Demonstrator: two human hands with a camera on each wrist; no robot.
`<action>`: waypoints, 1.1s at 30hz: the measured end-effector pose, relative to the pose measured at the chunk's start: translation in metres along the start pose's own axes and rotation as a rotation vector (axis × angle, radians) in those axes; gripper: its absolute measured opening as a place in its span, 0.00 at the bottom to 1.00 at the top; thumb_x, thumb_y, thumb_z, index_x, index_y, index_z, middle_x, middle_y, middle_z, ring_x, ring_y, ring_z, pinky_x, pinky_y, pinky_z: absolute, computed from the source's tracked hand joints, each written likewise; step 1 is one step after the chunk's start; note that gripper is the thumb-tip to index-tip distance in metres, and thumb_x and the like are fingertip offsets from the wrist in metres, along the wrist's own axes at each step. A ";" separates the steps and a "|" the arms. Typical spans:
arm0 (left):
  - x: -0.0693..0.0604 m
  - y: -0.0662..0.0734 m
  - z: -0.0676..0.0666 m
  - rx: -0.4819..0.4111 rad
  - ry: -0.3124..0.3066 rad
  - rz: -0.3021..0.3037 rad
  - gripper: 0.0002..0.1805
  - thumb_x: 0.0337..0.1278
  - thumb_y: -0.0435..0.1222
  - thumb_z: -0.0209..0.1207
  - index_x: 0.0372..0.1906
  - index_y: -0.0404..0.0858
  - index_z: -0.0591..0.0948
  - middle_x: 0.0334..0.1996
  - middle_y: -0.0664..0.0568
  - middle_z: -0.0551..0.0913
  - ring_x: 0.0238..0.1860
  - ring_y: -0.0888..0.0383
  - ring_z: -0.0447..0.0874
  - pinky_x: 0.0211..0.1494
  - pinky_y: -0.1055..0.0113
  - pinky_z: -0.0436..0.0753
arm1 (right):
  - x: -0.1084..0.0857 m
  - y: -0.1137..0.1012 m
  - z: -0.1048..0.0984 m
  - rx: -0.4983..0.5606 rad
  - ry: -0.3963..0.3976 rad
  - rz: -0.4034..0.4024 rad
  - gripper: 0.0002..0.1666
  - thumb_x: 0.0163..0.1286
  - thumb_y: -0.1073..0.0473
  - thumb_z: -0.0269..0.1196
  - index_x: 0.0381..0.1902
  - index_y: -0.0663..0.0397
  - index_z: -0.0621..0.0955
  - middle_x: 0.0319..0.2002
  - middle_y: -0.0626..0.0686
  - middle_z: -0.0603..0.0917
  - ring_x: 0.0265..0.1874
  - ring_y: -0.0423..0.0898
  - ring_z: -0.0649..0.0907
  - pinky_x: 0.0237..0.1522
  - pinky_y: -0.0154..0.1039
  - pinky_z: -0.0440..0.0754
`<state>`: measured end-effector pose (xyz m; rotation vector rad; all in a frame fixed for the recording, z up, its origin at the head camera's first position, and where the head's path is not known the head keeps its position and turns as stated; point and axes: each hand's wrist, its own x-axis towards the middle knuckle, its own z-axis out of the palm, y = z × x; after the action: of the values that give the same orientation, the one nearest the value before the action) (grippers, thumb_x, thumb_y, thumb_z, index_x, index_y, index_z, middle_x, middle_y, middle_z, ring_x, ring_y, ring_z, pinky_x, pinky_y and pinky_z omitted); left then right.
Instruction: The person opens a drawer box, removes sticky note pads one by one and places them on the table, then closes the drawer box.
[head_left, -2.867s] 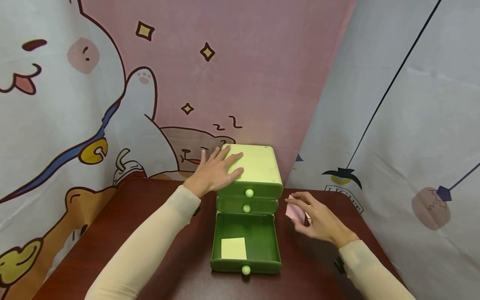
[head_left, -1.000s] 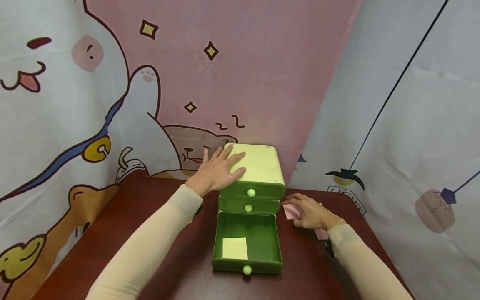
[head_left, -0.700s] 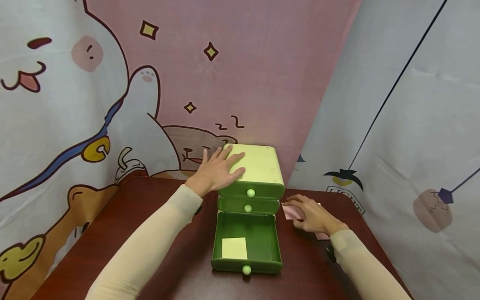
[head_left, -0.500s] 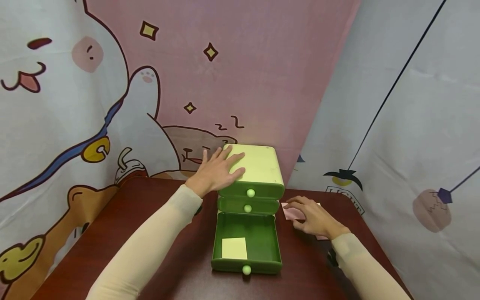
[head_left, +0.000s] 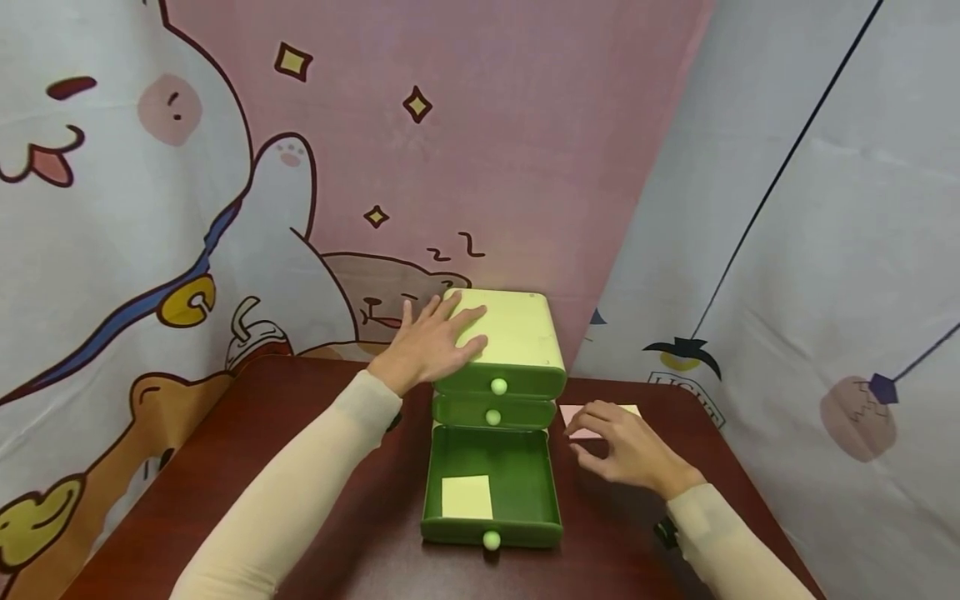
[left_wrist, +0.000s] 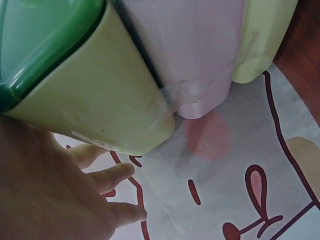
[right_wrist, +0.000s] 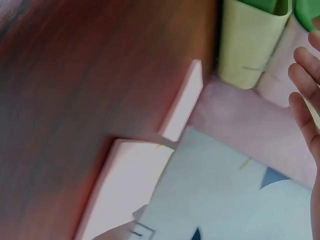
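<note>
My left hand [head_left: 423, 350] lies spread on the pale yellow top of a small green-fronted drawer cabinet [head_left: 517, 329]; the left wrist view shows its fingers [left_wrist: 117, 177] beside the cabinet [left_wrist: 110, 85]. Below, the bottom drawer [head_left: 525, 475] is pulled out, with a pale yellow sticky note [head_left: 467, 497] inside at the front left. Right of the cabinet, my right hand [head_left: 633, 450] hovers with loosely bent fingers [right_wrist: 305, 85] that hold nothing. It partly covers a pink sticky-note pad [head_left: 573, 413] on the table. A narrow-looking pad [right_wrist: 185, 102] and a broader one [right_wrist: 130, 175] appear in the right wrist view.
A dark red-brown table [head_left: 300, 467] carries everything. A cloth backdrop [head_left: 525, 167] printed with cartoon animals hangs right behind it. A pale yellow corner [head_left: 633, 409] shows beyond my right hand. The two upper drawers [head_left: 525, 412] are pushed in.
My right hand has lowered the pink pad to the table beside the cabinet, let go of it and drawn slightly back. The left hand has stayed on the cabinet top.
</note>
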<state>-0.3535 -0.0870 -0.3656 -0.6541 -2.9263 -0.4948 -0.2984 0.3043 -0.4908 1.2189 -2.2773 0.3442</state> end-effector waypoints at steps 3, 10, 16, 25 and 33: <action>0.000 0.000 0.001 0.001 0.005 0.002 0.41 0.88 0.72 0.39 0.96 0.68 0.60 1.00 0.49 0.46 0.98 0.31 0.45 0.94 0.18 0.33 | 0.008 -0.010 -0.007 0.018 0.014 -0.051 0.17 0.60 0.61 0.84 0.46 0.41 0.93 0.45 0.38 0.92 0.46 0.38 0.90 0.50 0.38 0.90; -0.002 0.000 0.000 -0.002 -0.004 0.006 0.41 0.88 0.71 0.39 0.96 0.67 0.60 1.00 0.48 0.46 0.98 0.31 0.47 0.94 0.18 0.34 | 0.028 -0.033 -0.019 0.000 -0.029 -0.117 0.16 0.62 0.57 0.84 0.47 0.41 0.94 0.48 0.38 0.92 0.47 0.38 0.90 0.48 0.36 0.87; -0.003 0.001 -0.002 -0.006 0.000 0.008 0.41 0.88 0.71 0.39 0.96 0.67 0.60 1.00 0.48 0.46 0.98 0.31 0.46 0.94 0.17 0.34 | 0.045 -0.049 -0.021 0.007 -0.091 -0.167 0.16 0.65 0.54 0.85 0.50 0.38 0.93 0.50 0.38 0.92 0.50 0.39 0.92 0.58 0.43 0.94; -0.003 0.001 -0.003 -0.015 -0.007 0.005 0.41 0.89 0.72 0.39 0.96 0.67 0.60 1.00 0.49 0.45 0.99 0.33 0.45 0.95 0.19 0.33 | 0.070 -0.071 -0.018 0.032 -0.202 -0.252 0.16 0.68 0.53 0.85 0.52 0.40 0.94 0.49 0.40 0.92 0.41 0.34 0.91 0.46 0.31 0.92; -0.003 0.001 -0.003 -0.020 -0.003 0.008 0.41 0.89 0.71 0.40 0.96 0.66 0.60 1.00 0.48 0.46 0.99 0.33 0.46 0.94 0.18 0.33 | 0.091 -0.089 -0.009 0.042 -0.341 -0.288 0.15 0.75 0.49 0.82 0.56 0.41 0.94 0.51 0.41 0.92 0.41 0.35 0.94 0.41 0.24 0.89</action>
<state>-0.3507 -0.0886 -0.3633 -0.6688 -2.9243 -0.5230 -0.2629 0.1950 -0.4347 1.7119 -2.3295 0.0801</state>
